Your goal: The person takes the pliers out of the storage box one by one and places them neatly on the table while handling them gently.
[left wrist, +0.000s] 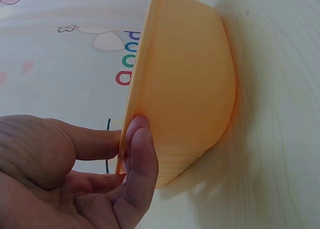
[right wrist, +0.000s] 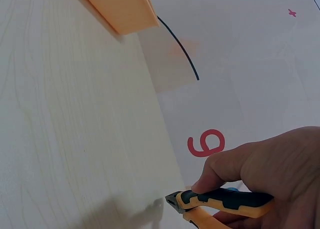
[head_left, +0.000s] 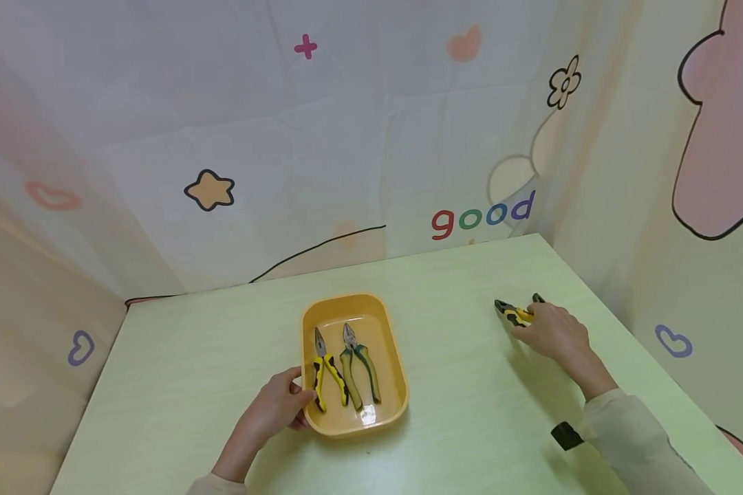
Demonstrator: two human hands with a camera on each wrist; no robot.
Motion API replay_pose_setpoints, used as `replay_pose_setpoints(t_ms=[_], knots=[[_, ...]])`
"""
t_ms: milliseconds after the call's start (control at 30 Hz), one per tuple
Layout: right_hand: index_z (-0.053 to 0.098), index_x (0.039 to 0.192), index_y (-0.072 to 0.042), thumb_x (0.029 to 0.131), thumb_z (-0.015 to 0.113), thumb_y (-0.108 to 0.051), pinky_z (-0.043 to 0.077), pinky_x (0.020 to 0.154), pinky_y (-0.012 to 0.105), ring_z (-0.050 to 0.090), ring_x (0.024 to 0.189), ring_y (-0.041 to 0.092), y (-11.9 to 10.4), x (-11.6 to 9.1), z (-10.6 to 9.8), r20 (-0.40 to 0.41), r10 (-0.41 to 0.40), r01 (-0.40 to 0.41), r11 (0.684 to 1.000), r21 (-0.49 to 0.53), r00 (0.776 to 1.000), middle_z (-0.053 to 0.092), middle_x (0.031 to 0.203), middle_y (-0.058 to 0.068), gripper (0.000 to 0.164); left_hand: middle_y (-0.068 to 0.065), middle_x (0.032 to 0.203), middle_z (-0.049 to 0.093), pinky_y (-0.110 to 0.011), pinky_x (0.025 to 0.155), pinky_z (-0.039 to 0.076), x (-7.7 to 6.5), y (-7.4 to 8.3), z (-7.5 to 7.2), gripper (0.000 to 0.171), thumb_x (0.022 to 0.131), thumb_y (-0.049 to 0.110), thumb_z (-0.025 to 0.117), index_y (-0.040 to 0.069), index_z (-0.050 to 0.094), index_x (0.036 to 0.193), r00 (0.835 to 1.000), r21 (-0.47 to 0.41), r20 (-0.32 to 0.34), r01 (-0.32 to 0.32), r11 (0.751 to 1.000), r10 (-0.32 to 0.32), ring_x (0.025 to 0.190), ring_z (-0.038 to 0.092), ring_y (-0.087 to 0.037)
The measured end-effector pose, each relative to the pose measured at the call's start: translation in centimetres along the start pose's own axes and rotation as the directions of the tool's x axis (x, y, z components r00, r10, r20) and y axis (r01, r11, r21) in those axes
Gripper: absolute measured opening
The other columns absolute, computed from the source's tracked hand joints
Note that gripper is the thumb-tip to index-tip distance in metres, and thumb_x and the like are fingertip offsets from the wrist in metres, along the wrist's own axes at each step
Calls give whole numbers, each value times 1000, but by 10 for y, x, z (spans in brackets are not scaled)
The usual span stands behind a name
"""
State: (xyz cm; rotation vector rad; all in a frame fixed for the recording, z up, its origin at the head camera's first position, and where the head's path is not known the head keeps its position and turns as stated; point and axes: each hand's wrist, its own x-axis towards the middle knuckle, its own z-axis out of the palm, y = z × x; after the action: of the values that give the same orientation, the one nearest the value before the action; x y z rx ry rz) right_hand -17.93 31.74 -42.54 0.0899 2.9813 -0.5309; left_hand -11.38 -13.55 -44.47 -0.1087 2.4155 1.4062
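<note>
On the table stands a yellow plastic tray (head_left: 397,385). My left hand (head_left: 275,405) grips its left rim, with the thumb on the inner side and the fingers outside, as the left wrist view shows. Two tools lie side by side in the tray: long-nose pliers (head_left: 320,347) with yellow-and-black handles, and combination pliers (head_left: 349,337) with green handles. Off to the right, my right hand (head_left: 554,331) holds short-nosed pliers (right wrist: 227,199) by their yellow-and-black handles. Their handles are spread and the dark nose points left, over the table. Part of the lower handle is hidden by the fingers.
The pale wood-grain table (head_left: 458,385) ends at a printed curtain (head_left: 322,158) behind and on both sides. A dark object (head_left: 566,436) sits by the right sleeve cuff. Table surface lies between the tray and my right hand.
</note>
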Motion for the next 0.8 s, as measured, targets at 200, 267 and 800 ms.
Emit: replay_pose_setpoints(t_ms=[200, 267, 800], knots=[[62, 111, 6, 89, 65, -32, 44, 57, 39, 51, 72, 28, 0, 2, 0, 16, 11, -10, 1000, -9, 1000, 57, 86, 14, 44, -16, 85, 62, -32, 52, 60, 0, 0, 0, 47, 99, -1, 61, -11, 47, 143, 1000, -8, 5, -6, 1000, 6, 55, 62, -17], [62, 112, 7, 90, 65, -32, 45, 57, 39, 51, 72, 28, 0, 3, -1, 19, 11, -11, 1000, -11, 1000, 57, 86, 14, 44, -16, 85, 62, -32, 52, 60, 0, 0, 0, 47, 99, -1, 61, -11, 47, 144, 1000, -7, 5, -6, 1000, 6, 55, 62, -17], [62, 113, 11, 89, 67, -29, 45, 59, 37, 53, 74, 29, -1, 7, -2, 48, -7, 8, 1000, -7, 999, 61, 91, 19, 47, -15, 86, 63, -33, 54, 60, 0, 1, -1, 49, 100, 0, 61, -10, 46, 145, 1000, -2, 6, 11, 1000, -11, 57, 63, -17]])
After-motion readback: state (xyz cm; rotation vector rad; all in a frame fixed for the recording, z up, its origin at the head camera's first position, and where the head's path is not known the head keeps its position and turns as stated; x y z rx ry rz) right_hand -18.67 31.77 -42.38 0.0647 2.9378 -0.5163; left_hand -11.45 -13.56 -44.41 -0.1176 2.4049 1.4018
